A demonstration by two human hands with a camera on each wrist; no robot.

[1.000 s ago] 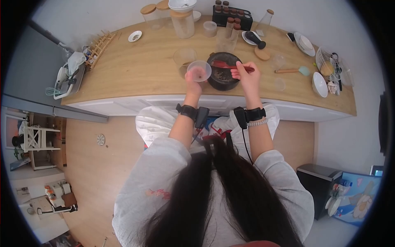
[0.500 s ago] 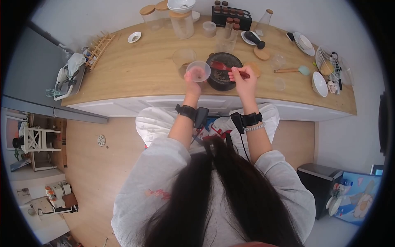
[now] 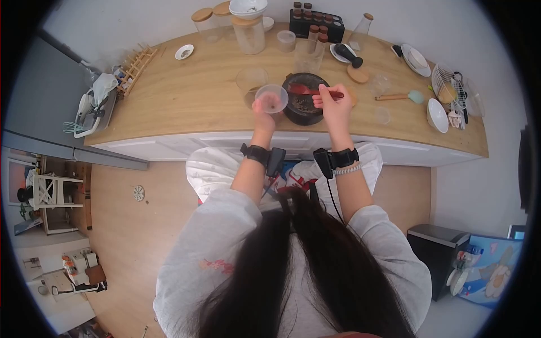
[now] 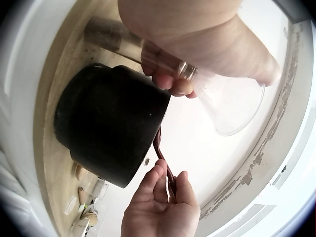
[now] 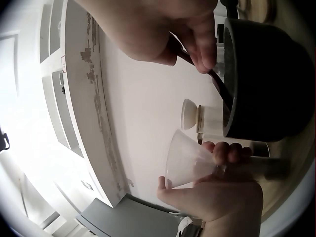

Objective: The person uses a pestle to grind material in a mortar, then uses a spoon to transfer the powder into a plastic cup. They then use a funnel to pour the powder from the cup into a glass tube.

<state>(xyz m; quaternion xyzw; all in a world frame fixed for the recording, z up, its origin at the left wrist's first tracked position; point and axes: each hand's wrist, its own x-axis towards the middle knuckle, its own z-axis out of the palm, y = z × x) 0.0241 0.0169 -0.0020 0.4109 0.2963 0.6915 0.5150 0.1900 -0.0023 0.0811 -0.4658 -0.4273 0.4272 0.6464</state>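
In the head view my left hand [image 3: 264, 119] holds a clear funnel [image 3: 273, 96] just left of a black mortar [image 3: 304, 115]. The left wrist view shows its fingers curled round the neck of a glass bottle [image 4: 111, 37], with the funnel's spout in the mouth and dark powder in the bottom. My right hand [image 3: 337, 115] pinches the handle of a red spatula [image 3: 300, 89] between thumb and fingers. The spatula's head is over the mortar's opening, where dark, crumbly bits lie. In the right wrist view its lower end dips behind the mortar's rim [image 5: 228, 74].
Left of the mortar stands a clear glass cup [image 3: 252, 79]. Behind are a tall jar [image 3: 249, 36], a spice rack [image 3: 317, 25] and a black pestle [image 3: 349, 54] on a white dish. A mint-headed spatula [image 3: 416, 97] and a white bowl [image 3: 437, 115] lie to the right.
My right hand with the spatula has shifted left and lower over the mortar, then lifted slightly. The left hand, with funnel and bottle, has stayed almost still.
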